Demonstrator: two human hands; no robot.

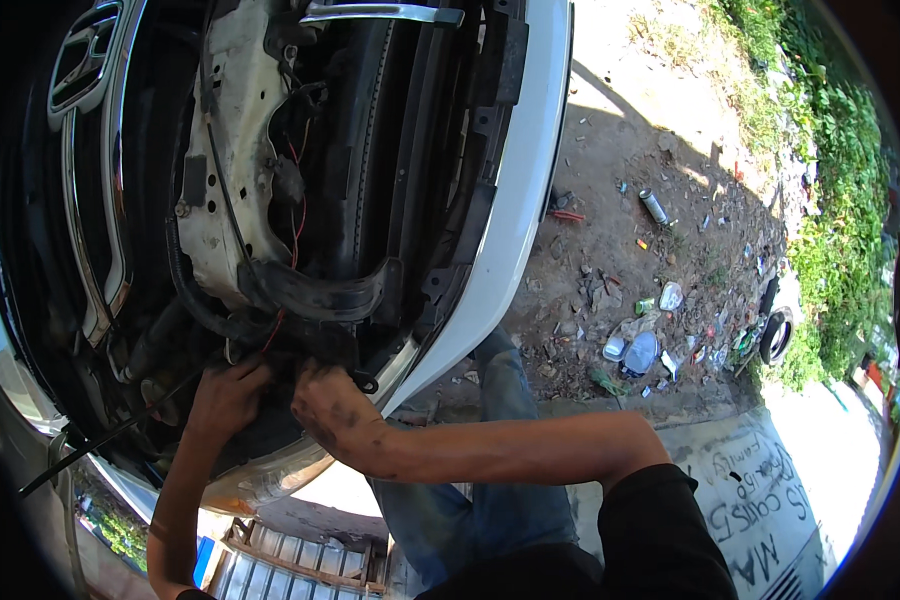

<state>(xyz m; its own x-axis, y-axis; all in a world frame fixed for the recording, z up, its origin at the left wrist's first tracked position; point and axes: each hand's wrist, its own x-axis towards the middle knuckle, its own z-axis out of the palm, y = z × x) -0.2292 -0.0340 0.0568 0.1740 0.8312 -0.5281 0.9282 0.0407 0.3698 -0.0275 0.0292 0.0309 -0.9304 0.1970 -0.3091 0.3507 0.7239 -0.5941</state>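
Both hands reach into the front end of a white car, behind its bumper (pixel 520 190). My left hand (pixel 228 400) is closed, its fingertips hidden among dark parts beside a black hose (pixel 195 295). A thin red wire (pixel 297 225) runs down along the metal front panel (pixel 215 180) and ends near those fingers; whether they hold it is unclear. My right hand (pixel 338 408), smudged with grease, is closed just right of the left one, below a curved black plastic piece (pixel 345 295). What its curled fingers grip is hidden.
The chrome-edged grille (pixel 95 215) stands at the left, and a thin black rod (pixel 80 455) sticks out at lower left. Litter, a spray can (pixel 654 206) and a tyre (pixel 776 337) lie on the dirt to the right. A slatted frame (pixel 300 560) is at the bottom.
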